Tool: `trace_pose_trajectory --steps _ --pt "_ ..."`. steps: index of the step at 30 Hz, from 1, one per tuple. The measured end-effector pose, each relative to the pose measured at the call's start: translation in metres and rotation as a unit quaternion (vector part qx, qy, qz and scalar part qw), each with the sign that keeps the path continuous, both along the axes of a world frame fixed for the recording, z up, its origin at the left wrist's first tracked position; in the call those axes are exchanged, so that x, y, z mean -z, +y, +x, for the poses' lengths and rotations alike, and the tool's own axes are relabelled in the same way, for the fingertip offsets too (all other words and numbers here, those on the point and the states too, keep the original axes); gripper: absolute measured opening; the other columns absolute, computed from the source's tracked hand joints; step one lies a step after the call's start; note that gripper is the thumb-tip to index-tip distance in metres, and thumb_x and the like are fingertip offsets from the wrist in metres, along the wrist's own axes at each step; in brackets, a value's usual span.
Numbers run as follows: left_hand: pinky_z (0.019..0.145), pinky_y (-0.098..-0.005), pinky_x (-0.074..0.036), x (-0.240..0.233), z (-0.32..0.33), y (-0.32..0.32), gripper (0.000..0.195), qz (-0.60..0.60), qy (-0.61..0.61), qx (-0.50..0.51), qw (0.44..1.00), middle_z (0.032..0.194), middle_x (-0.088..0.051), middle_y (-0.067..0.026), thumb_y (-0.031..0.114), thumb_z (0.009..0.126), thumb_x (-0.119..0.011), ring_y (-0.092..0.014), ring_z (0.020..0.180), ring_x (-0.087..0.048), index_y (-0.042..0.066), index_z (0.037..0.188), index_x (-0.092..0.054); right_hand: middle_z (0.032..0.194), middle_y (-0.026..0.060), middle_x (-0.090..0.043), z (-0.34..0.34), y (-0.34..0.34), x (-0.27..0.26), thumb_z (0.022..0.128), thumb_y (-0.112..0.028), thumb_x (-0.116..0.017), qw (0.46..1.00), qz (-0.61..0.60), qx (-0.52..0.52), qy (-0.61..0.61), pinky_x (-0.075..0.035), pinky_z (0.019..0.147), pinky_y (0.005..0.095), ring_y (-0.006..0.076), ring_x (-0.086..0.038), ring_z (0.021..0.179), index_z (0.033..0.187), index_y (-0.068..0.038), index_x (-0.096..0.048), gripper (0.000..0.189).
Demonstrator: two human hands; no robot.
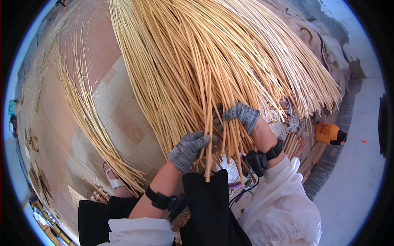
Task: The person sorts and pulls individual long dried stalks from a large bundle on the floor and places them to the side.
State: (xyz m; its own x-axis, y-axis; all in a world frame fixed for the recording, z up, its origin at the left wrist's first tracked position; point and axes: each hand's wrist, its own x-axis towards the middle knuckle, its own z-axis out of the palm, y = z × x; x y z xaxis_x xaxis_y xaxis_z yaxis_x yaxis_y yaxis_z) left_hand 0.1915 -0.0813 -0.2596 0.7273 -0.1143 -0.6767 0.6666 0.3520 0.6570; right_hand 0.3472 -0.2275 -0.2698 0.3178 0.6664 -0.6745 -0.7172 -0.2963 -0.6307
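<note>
A broad heap of long, peeled tan rods, likely willow (172, 61), fans out before me with its cut ends towards my lap. My left hand (190, 149), in a grey knitted glove, is closed round a few rods whose ends reach over my black garment. Just to the right and slightly farther off, my right hand (235, 117), gloved alike, grips several rods at the heap's near edge; its fingers are partly hidden among them. Paler rods (295, 61) lie along the heap's right side. Both wrists carry black strapped devices.
A thin separate bundle of rods (92, 113) lies on the tiled floor at left, across my sandalled foot (114, 178). An orange bottle (329, 133) with a black top is at right by the wall, near short cut rods (292, 144) and plastic scraps.
</note>
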Motion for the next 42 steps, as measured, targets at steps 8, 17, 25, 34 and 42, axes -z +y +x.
trace_pose_trajectory --steps 8,17,25,34,42 --pt "0.069 -0.0337 -0.049 0.006 -0.016 -0.001 0.05 -0.293 0.007 -0.193 0.936 0.09 -0.055 -0.014 0.03 0.072 -0.059 -0.024 0.081 -0.056 -0.006 0.103 -0.045 0.076 0.0129 -0.06 -0.016 0.006 -0.024 0.069 -0.002 -0.054 0.99 -0.021 0.101 0.101 -0.049 0.058 0.03 0.0206 -0.058 0.066 0.083 0.004 -0.058 0.016" --pt "0.071 -0.0266 -0.047 -0.021 0.004 -0.003 0.042 -0.058 0.026 -0.085 0.994 0.085 -0.057 -0.0112 0.002 0.06 -0.067 -0.019 0.078 -0.057 -0.005 0.097 -0.051 0.075 0.0128 -0.059 -0.021 0.033 0.015 0.059 -0.015 -0.07 0.985 -0.149 -0.017 -0.082 -0.046 0.057 0.0299 0.0211 -0.056 0.064 0.085 0.005 -0.058 0.035" --pt "0.058 -0.0219 -0.045 0.004 -0.009 0.008 0.026 0.04 0.051 -0.068 0.996 0.073 -0.056 -0.0029 0.002 0.061 -0.067 -0.011 0.063 -0.053 0.002 0.085 -0.057 0.07 0.0127 -0.059 -0.022 0.034 0.011 0.058 -0.016 -0.071 0.984 -0.156 -0.012 -0.082 -0.045 0.054 0.0311 0.0205 -0.055 0.06 0.083 0.006 -0.057 0.036" --pt "0.061 -0.0221 -0.045 -0.008 -0.007 0.003 0.026 0.121 0.04 -0.05 0.991 0.076 -0.057 -0.0026 0.015 0.068 -0.064 -0.012 0.069 -0.054 0.004 0.091 -0.058 0.06 0.0113 -0.057 -0.023 0.034 -0.011 0.06 -0.009 -0.069 0.989 -0.135 0.038 -0.045 -0.045 0.044 0.0274 0.0191 -0.054 0.048 0.076 0.004 -0.058 0.024" --pt "0.066 -0.025 -0.045 -0.016 -0.009 0.016 0.035 -0.093 0.003 -0.109 0.99 0.08 -0.055 -0.0068 0.012 0.068 -0.062 -0.016 0.076 -0.054 -0.004 0.096 -0.051 0.082 0.0159 -0.059 -0.019 0.025 -0.035 0.07 -0.006 -0.058 0.985 0.05 0.094 0.137 -0.051 0.058 0.0289 0.0212 -0.059 0.066 0.091 0.006 -0.055 0.024"
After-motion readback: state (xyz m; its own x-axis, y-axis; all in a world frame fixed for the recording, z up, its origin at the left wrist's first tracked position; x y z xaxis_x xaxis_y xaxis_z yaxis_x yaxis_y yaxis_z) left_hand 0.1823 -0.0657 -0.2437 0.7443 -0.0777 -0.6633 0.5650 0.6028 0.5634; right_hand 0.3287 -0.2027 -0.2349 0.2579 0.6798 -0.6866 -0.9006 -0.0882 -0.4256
